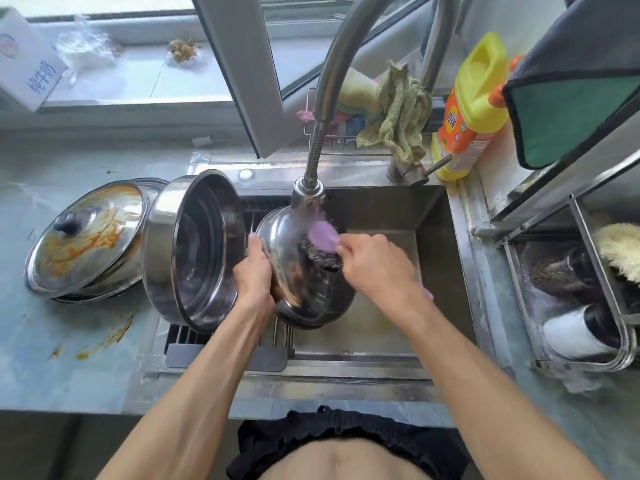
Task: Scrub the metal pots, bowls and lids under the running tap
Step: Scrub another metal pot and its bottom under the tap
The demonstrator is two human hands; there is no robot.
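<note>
Two hands busy: both on the same job over the sink (433, 258).
Bowl: the bowl (304, 271) sits tilted in the sink, right under the tap (308, 192), dome side up toward me.
Left hand: my left hand (254, 271) is clamped on the bowl's left rim, fingers curled round the edge to steady it.
Right hand: my right hand (370, 261) is wrapped round the purple handle of the scrubber (323, 245), steel-wool end pressed on the bowl. It's blurry, so I'd guess mid-stroke.
Water: can't really make out the stream, too smeared.
Pot: the big pot (192, 251) leans on its side on the rack (221, 344), touching the bowl. Looks shiny inside, so maybe done, can't swear to it.
Lid: the lid (88, 233) sits on a stack on the counter (69, 341), well left of the sink, smeared with orange sauce. Clearly not scrubbed yet.
Progress: roughly midway I reckon. Bowl in hand, lid and whatever's under it left.
</note>
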